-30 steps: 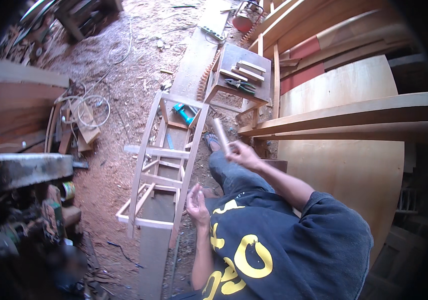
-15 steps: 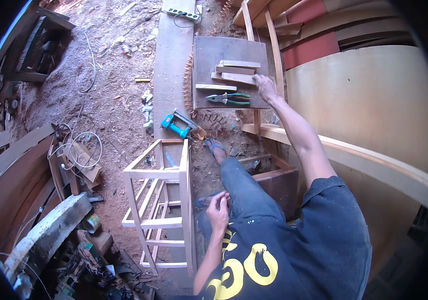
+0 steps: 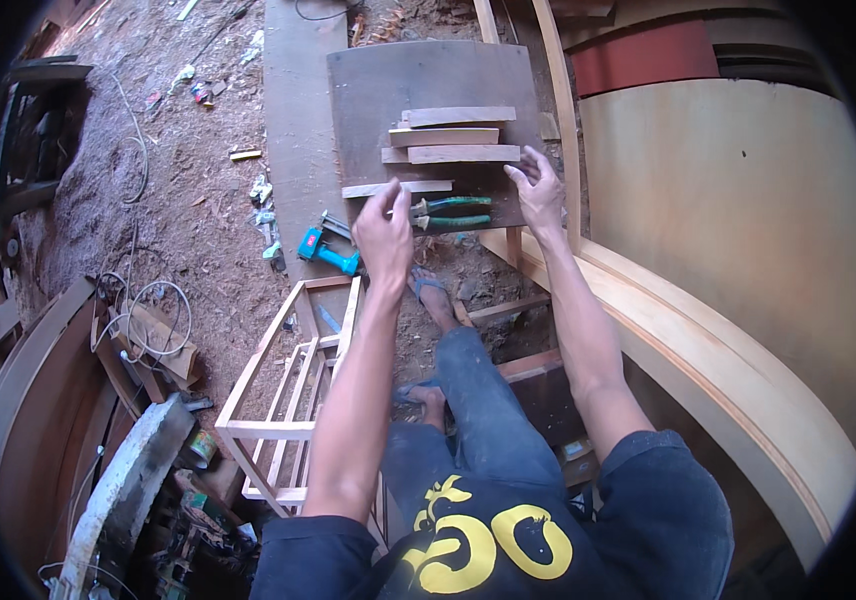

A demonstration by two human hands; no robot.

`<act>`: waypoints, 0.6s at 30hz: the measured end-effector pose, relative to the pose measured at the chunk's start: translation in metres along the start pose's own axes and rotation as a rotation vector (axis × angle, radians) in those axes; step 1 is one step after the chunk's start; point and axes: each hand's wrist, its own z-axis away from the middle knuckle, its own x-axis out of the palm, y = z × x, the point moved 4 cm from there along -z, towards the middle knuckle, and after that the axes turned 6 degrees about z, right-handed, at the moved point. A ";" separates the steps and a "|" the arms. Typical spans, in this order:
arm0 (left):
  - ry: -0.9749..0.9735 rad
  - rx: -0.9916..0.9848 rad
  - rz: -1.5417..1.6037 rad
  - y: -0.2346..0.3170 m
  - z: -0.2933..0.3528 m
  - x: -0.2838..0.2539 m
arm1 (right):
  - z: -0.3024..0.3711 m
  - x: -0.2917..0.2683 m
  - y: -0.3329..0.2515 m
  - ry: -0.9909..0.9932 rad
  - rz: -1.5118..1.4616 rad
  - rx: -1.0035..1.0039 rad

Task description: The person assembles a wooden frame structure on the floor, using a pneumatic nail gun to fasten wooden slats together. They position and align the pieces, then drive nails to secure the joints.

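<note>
My left hand [image 3: 385, 235] is over the near left part of a dark board [image 3: 368, 95], thumb and fingers drawn together. Its fingertips overlap a thin wooden strip [image 3: 358, 190]; anything pinched in them is too small to make out. Beside it lie green-handled pliers [image 3: 463, 220], their head partly covered by that hand. My right hand [image 3: 540, 195] is at the board's right edge, thumb and fingers apart and nothing in them. Close to its fingertips is the end of one wooden strip [image 3: 468, 154]. More strips [image 3: 460, 116] lie roughly side by side farther up the board.
Left of the board lies a teal nail gun [image 3: 326, 250]. A slender wooden frame [image 3: 268, 430] stands by my left forearm. Long timber rails [image 3: 688, 330] and a pale panel [image 3: 718, 170] are on the right. A concrete post [image 3: 133, 480] and scrap lie lower left.
My left hand has risen from near my lap to the near strip and pliers. My right hand has drawn back slightly from the strips, its fingers now spread. The view has shifted.
</note>
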 end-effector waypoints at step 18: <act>0.148 -0.094 -0.201 -0.065 -0.053 0.058 | 0.023 0.046 0.028 0.164 -0.056 0.084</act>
